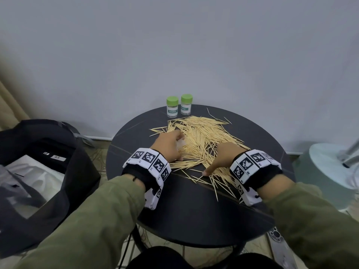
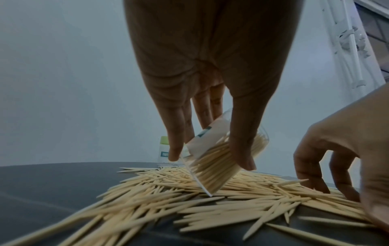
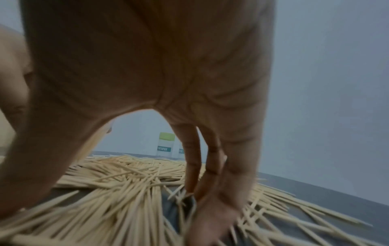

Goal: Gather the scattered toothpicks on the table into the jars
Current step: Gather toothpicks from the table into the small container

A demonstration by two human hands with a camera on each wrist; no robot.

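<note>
Toothpicks (image 1: 202,140) are spread in a loose heap across the middle of the round dark table (image 1: 194,210), with strays reaching toward its near edge and its far right edge.

At the left of the heap, an open clear jar (image 2: 219,149) is held tilted by the left hand (image 1: 168,144), thumb and fingers clamped round its sides, its mouth lowered onto the sticks. A good bundle is already seen inside it in the left wrist view. Because the mouth points downward, that bundle could slide back out if the jar is tipped further or jolted; a light plastic wall could also slip from the fingers if it is squeezed unevenly.

At the far edge of the table, two more jars with green lids (image 1: 179,105) are stood upright side by side, both closed. They would be knocked over if the heap is swept too far back.

At the right of the heap, the right hand (image 1: 223,156) is pressed down on the sticks with fingers spread apart and the thumb stretched toward the near edge; nothing is gripped by it. In the right wrist view the fingertips (image 3: 193,186) are seen dug in among crossed sticks. A push toward the jar is judged likely to jam, since the sticks lie at many angles and would bridge the narrow mouth rather than enter it. Sharp points could prick the fingers, and strays near the edge could be flicked to the floor.
</note>
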